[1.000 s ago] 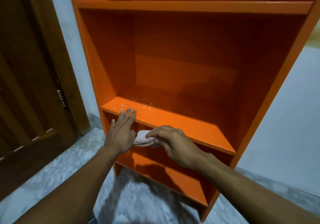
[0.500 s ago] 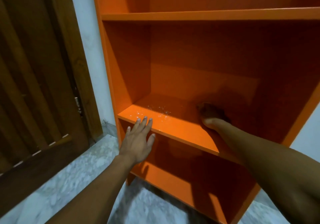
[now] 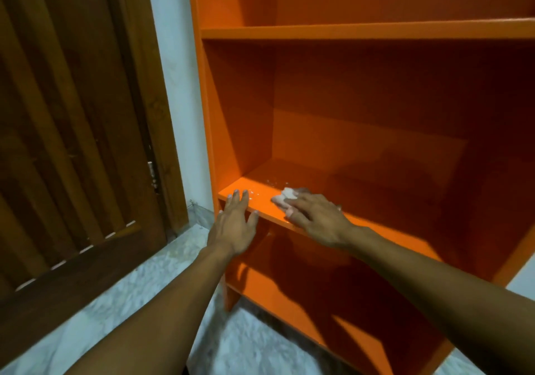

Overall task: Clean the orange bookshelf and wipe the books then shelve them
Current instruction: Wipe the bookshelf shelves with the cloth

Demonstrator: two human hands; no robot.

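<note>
The orange bookshelf [image 3: 362, 31] fills the right side of the view, and no books show. On the left part of its middle board [image 3: 376, 224] lies a small white cloth [image 3: 285, 196]. My right hand [image 3: 315, 219] presses down on that cloth with its fingers laid over it. White specks [image 3: 270, 183] dot the board just behind the cloth. My left hand [image 3: 234, 224] rests with straight fingers on the board's front left edge, a little left of the cloth.
A dark wooden door [image 3: 72, 143] stands to the left, with a strip of pale wall [image 3: 179, 114] between it and the shelf. Below is a grey marbled floor [image 3: 231, 345]. The lowest shelf board [image 3: 347, 334] sits near the floor.
My right hand came back from the shaded middle of the board to its left front part, with the cloth under it. My left hand stayed on the front edge.
</note>
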